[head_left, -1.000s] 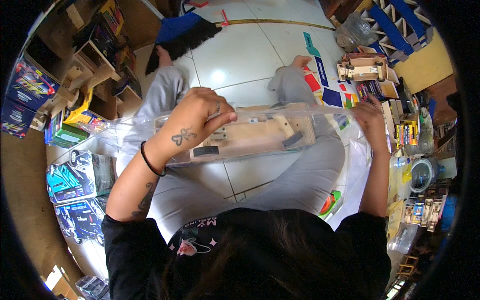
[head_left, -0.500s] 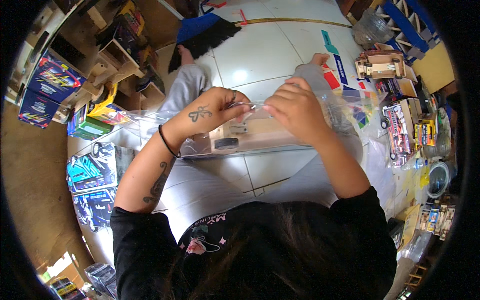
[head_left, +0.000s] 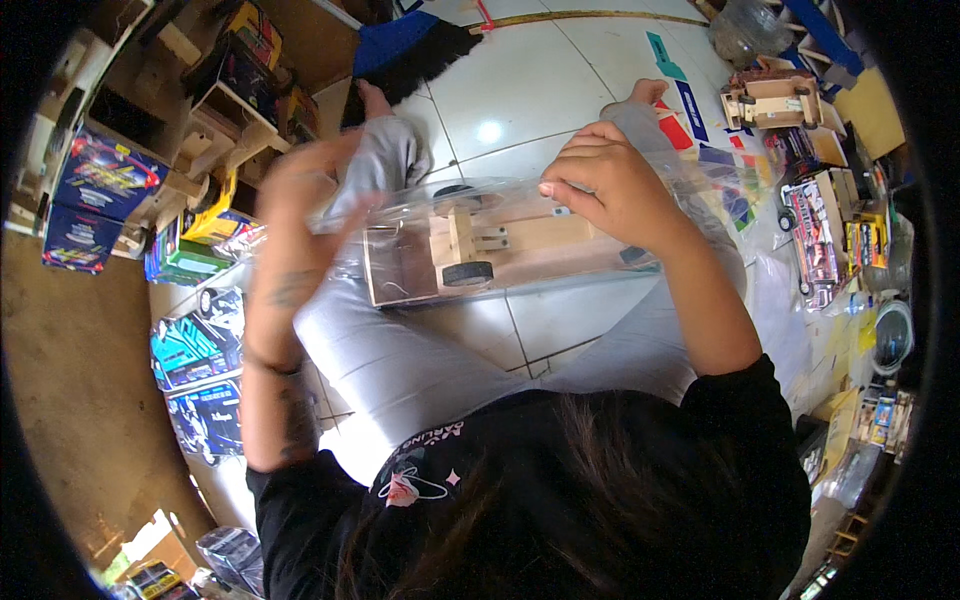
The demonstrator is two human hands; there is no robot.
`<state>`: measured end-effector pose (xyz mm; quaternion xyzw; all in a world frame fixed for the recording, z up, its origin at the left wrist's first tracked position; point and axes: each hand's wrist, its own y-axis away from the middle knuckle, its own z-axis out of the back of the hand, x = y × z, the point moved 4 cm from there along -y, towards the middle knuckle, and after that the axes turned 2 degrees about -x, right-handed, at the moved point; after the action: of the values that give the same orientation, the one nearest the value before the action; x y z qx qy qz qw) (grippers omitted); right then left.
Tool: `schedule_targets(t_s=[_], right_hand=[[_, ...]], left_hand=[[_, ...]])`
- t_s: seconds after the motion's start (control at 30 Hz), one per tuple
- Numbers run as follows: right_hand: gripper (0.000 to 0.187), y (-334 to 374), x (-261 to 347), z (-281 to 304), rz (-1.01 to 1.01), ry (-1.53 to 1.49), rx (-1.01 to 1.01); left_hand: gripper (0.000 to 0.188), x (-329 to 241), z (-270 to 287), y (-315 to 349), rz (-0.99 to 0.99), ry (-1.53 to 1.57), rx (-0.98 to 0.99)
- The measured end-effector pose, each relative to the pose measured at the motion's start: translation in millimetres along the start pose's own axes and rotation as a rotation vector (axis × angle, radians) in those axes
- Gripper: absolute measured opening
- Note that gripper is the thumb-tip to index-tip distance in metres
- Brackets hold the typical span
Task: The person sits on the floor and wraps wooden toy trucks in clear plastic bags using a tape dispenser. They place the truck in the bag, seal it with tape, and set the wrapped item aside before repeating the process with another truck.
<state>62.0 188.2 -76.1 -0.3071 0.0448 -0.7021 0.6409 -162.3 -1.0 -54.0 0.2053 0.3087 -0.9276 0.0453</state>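
A wooden toy truck [head_left: 540, 265] lies across my lap, its underside with black wheels facing up. Clear plastic wrap [head_left: 410, 205] covers it and spreads past both ends. My right hand [head_left: 610, 185] is over the truck's far edge, fingers curled and thumb pressed in, pinching the wrap. My left hand [head_left: 310, 200] is beside the truck's left end, thumb away from the other fingers. Motion smears it, so whether it holds any wrap does not show.
Boxy toy trucks with printed sides [head_left: 200, 335] stand on the left, with more stacked behind. A blue and black broom [head_left: 415, 60] lies ahead. On the right are another wooden toy truck [head_left: 770, 100], a printed toy truck [head_left: 810, 240], coloured scraps and a clear tape roll [head_left: 893, 335].
My left hand has moved left, away from my right hand, and uncovered the truck's left end and wheels. My right hand has shifted slightly right.
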Motion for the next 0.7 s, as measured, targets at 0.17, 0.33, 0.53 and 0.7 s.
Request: schedule_targets(t_s=[0.17, 0.33, 0.53, 0.7], right_hand=[[0.020, -1, -5, 3, 0.032, -0.023, 0.071], [0.021, -3, 1, 9, 0.041, 0.152, -0.110], [0.021, 18, 36, -10, 0.150, 0.520, -0.414], [0.012, 14, 15, -16, 0.066, 0.283, -0.211]], left_hand=[[0.020, -65, -93, -37, -0.002, 0.148, 0.324], [0.017, -55, -103, -55, 0.125, 0.472, 0.509], [0.030, -20, -140, -55, 0.581, 0.774, 0.850], [0.032, -40, -114, -66, 0.231, 0.492, 0.705]])
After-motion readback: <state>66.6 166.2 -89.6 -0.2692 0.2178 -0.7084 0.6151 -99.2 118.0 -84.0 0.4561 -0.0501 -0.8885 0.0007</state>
